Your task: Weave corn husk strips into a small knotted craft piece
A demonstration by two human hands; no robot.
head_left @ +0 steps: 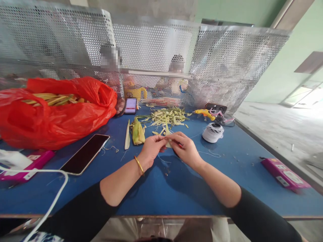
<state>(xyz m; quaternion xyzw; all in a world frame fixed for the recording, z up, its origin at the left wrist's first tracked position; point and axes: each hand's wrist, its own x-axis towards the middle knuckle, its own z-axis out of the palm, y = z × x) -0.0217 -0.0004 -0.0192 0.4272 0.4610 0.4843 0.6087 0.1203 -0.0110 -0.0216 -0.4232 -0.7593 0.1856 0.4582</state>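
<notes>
Pinched between my two hands is a pale green leaf piece (pixel 167 130), its narrow tip pointing away from me. My left hand (pixel 153 149), with a gold bangle at the wrist, holds it from the left. The fingers of my right hand (pixel 183 146) press on it from the right, and the two hands meet over the blue table (pixel 186 198). Just beyond them lies a pile of cut green strips (pixel 169 116). Left of my left hand are a bundle of pale husk (pixel 138 131) and a single long leaf (pixel 127 136). A spool of white thread (pixel 212 132) stands to the right.
A red plastic bag (pixel 58 121) fills the left side, near a dark phone (pixel 85 154) and a white cable (pixel 59 193). Yellow-handled scissors (pixel 205 113) lie beyond the spool. A pink pack (pixel 285 173) sits far right. Behind a perforated metal screen (pixel 153 47) are other people.
</notes>
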